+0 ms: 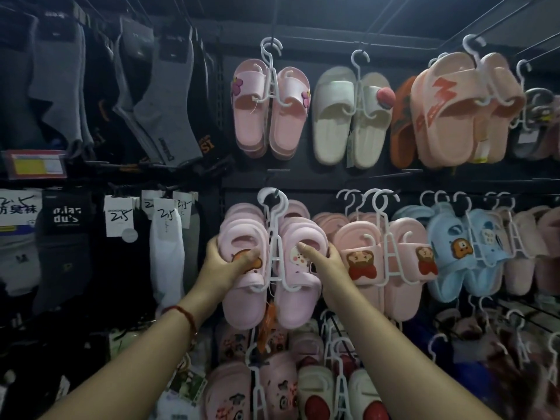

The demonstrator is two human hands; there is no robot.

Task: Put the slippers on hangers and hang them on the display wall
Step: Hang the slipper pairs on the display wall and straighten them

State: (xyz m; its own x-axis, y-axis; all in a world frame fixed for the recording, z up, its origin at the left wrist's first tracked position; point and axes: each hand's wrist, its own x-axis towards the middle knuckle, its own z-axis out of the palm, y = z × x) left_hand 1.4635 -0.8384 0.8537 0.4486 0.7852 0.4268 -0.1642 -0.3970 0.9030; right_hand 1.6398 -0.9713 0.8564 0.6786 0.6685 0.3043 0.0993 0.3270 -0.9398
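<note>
As both hands clasp them, glossy pale-pink moulded slippers (272, 277) with cartoon charms hang from a white plastic hanger (274, 237) on the dark display wall (327, 177): left hand (225, 265), right hand (325, 259).

The pink slippers (291, 268) look like smooth, matt foam rubber; their white hanger (274, 237) is glossy plastic; socks (60, 86) are knitted cloth.

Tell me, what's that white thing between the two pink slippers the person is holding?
A white plastic hanger runs up between the left slipper and right slipper, its hook over the wall peg, in the head view. Left hand and right hand grip one each.
</note>
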